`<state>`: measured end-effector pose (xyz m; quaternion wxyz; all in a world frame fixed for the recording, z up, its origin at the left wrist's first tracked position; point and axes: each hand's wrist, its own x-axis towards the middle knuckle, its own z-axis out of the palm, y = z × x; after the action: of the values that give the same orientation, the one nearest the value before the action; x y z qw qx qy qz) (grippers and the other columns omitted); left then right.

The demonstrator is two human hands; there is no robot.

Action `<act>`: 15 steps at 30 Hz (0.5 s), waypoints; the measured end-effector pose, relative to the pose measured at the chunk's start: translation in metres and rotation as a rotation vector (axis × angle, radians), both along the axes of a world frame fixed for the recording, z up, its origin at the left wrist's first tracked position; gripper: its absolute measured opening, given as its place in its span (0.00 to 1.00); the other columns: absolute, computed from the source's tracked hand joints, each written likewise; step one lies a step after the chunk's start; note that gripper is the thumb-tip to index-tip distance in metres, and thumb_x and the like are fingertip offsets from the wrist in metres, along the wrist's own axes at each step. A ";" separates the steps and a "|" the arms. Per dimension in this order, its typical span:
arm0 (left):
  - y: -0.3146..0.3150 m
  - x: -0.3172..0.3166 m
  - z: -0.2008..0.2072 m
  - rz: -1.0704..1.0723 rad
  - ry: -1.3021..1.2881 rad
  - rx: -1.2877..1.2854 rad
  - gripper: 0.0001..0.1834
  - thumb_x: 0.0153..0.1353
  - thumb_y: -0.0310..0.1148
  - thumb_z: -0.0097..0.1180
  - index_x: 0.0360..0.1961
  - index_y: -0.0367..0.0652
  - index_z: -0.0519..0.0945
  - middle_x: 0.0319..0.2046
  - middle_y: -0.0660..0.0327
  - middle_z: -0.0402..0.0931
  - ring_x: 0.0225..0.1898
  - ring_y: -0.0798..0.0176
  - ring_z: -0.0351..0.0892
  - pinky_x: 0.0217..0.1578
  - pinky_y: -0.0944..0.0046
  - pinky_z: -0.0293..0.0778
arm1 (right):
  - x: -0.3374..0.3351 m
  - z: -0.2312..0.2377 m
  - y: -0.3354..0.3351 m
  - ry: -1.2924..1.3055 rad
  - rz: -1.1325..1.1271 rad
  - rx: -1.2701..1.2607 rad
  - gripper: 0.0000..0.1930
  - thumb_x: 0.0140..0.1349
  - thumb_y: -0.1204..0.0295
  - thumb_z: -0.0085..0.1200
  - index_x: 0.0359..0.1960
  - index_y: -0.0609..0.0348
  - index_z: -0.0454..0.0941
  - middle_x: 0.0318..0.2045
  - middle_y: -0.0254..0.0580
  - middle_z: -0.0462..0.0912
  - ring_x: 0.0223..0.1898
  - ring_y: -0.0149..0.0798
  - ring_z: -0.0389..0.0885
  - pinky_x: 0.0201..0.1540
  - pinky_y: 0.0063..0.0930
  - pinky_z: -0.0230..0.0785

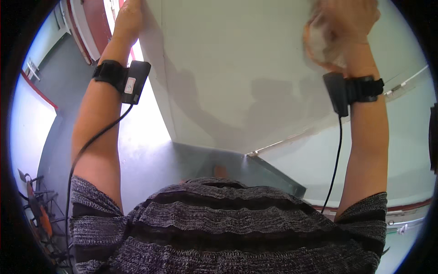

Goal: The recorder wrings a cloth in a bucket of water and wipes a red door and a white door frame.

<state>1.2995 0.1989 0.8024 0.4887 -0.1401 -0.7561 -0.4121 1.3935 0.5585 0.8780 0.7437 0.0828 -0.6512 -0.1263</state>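
Note:
A large pale door-like panel (223, 64) stands upright before me, with shadows of my arms falling across it. At the panel's left edge is my left hand (131, 16); its fingers are hidden or cut off by the top of the view. My right hand (350, 20), smeared by motion, presses a whitish cloth with an orange-brown border (326, 45) against the panel's upper right. Each forearm wears a black strapped device, the left one (136, 83) and the right one (336, 93), with a cable running down.
Bright light falls on the grey floor (153, 157) left of the panel. A reddish door (96, 25) is at the far left. Several folding chairs or stands (43, 221) sit at lower left. A pale wall with a thin pipe or trim (406, 84) lies to the right.

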 end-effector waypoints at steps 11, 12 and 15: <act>-0.024 0.011 0.027 -0.553 -0.112 0.497 0.34 0.61 0.57 0.41 0.51 0.34 0.70 0.43 0.57 0.75 0.45 0.63 0.74 0.46 0.67 0.68 | -0.004 -0.256 -0.066 -0.684 0.292 0.651 0.18 0.51 0.70 0.48 0.46 0.44 0.73 0.53 0.27 0.66 0.41 0.34 0.67 0.40 0.32 0.59; -0.032 0.009 0.026 -0.530 -0.117 0.503 0.34 0.61 0.57 0.41 0.51 0.34 0.70 0.43 0.57 0.75 0.45 0.63 0.74 0.46 0.67 0.68 | 0.003 -0.282 -0.067 -0.796 0.294 0.685 0.17 0.51 0.70 0.47 0.45 0.45 0.73 0.52 0.27 0.66 0.42 0.35 0.66 0.40 0.31 0.59; -0.056 0.001 0.031 -0.732 -0.156 0.540 0.28 0.64 0.51 0.38 0.52 0.36 0.69 0.44 0.59 0.75 0.44 0.63 0.74 0.44 0.66 0.70 | 0.018 -0.327 -0.061 -0.910 0.323 0.720 0.17 0.50 0.69 0.48 0.44 0.45 0.74 0.49 0.27 0.67 0.42 0.35 0.66 0.40 0.31 0.58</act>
<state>1.3008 0.1426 0.8329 0.2716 -0.2340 -0.5570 -0.7491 1.4113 0.4972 0.5508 0.3254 0.4733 -0.7994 -0.1761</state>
